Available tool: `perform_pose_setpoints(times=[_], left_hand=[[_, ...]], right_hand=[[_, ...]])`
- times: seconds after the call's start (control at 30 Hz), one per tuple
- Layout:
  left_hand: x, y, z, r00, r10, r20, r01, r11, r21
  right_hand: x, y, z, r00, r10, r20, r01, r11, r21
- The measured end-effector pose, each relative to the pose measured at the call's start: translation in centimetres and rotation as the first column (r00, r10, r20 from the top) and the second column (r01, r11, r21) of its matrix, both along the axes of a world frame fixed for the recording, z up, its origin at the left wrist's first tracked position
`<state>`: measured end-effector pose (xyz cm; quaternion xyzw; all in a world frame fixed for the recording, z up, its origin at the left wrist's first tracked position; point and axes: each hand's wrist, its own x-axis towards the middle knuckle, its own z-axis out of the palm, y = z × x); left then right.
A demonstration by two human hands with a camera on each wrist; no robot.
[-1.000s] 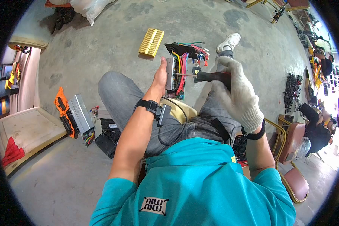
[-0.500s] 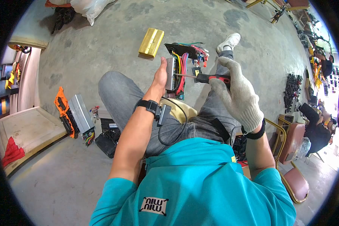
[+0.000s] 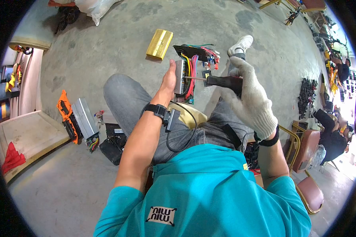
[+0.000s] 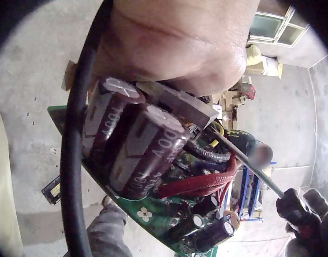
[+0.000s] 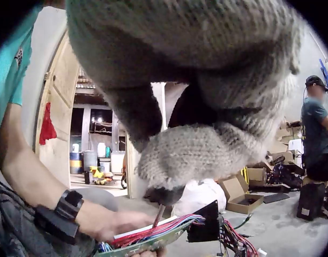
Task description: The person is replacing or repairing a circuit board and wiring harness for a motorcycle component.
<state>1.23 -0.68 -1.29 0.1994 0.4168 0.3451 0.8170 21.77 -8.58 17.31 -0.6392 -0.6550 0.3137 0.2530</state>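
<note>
Screwdriver tip at the metal bar of a wired circuit board

The circuit board (image 4: 137,206) is in front of me, between my knees, with its long axis running near to far. The metal bar (image 3: 179,77) runs along its left side. The screwdriver (image 3: 225,81) lies crosswise to it, its handle on the right and its shaft pointing left, the tip at the bar's edge; I cannot tell whether it sits in a screw.

I count one board, one screwdriver and one bar. Two large capacitors (image 4: 148,152) stand side by side on the board, and at least three smaller capacitors (image 4: 215,234) are grouped apart from them. Red and pink wires (image 3: 193,73) run to the one black end plate (image 3: 190,51) at the far end; their number I cannot tell. One gold finned case (image 3: 159,44) lies on the floor (image 3: 118,45), far and to the left of the board.

My bare left hand (image 3: 168,82) is partly closed on the board, palm against the bar side and fingertips under the green edge. My gloved right hand (image 3: 252,96) is bent round the screwdriver's handle, with the handle between thumb and fingers.
</note>
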Motion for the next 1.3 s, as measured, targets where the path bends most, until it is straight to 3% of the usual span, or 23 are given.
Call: perform_pose_setpoints(times=[0.07, 0.2, 0.27, 0.4, 0.47, 0.6, 0.67, 0.8, 0.87, 1.0, 1.1, 1.17, 1.3], left_hand=[[0.4, 0.0, 0.4, 0.997, 0.066, -0.035, -0.066, 0.998, -0.018], [0.2, 0.0, -0.1, 0.998, 0.057, 0.008, -0.057, 0.998, -0.027], [0.1, 0.1, -0.5, 0.999, 0.045, 0.005, -0.045, 0.999, -0.018], [0.2, 0.1, -0.3, 0.998, 0.062, -0.026, -0.063, 0.998, -0.002], [0.0, 0.1, -0.4, 1.000, 0.030, -0.003, -0.030, 0.999, -0.026], [0.0, 0.1, -0.7, 1.000, 0.026, 0.005, -0.026, 0.999, -0.020], [0.3, 0.2, -0.6, 0.998, 0.059, -0.031, -0.060, 0.998, -0.027], [0.1, 0.2, -0.8, 0.999, 0.044, 0.004, -0.044, 0.999, -0.012], [0.1, 0.1, -0.4, 0.999, 0.039, -0.035, -0.040, 0.999, -0.018], [0.3, 0.2, -0.7, 0.998, 0.058, -0.017, -0.058, 0.998, -0.020], [0.3, 0.2, -0.6, 0.997, 0.066, -0.030, -0.067, 0.998, -0.012], [0.3, 0.1, -0.4, 0.998, 0.060, -0.011, -0.061, 0.998, -0.006], [0.3, 0.1, -0.3, 0.997, 0.063, -0.051, -0.064, 0.998, -0.026]], right_hand=[[0.1, 0.1, -0.5, 0.991, 0.098, 0.090, -0.115, 0.970, 0.215], [0.4, 0.1, -0.9, 0.993, 0.092, 0.072, -0.103, 0.981, 0.166], [0.2, 0.3, 0.1, 1.000, 0.023, -0.011, -0.023, 0.998, -0.053], [0.2, 0.1, -0.1, 0.999, 0.052, -0.001, -0.052, 0.999, 0.015], [0.4, 0.1, -0.6, 0.988, 0.128, 0.090, -0.143, 0.973, 0.179], [0.5, 0.3, -0.5, 0.990, 0.126, 0.065, -0.135, 0.978, 0.158], [0.3, 0.4, 0.3, 0.997, 0.021, 0.070, -0.016, 0.997, -0.071], [0.2, 0.2, -0.3, 0.999, 0.008, 0.053, -0.007, 1.000, -0.010], [0.4, 0.1, -0.8, 0.988, 0.107, 0.110, -0.126, 0.974, 0.186], [0.7, 0.1, -1.2, 0.987, 0.125, 0.097, -0.143, 0.968, 0.204], [0.3, 0.2, -0.3, 0.995, 0.072, 0.071, -0.080, 0.989, 0.121], [0.2, 0.2, 0.2, 0.998, -0.012, 0.060, 0.016, 0.997, -0.077], [0.2, 0.0, -0.9, 0.997, 0.066, 0.044, -0.070, 0.991, 0.113]])
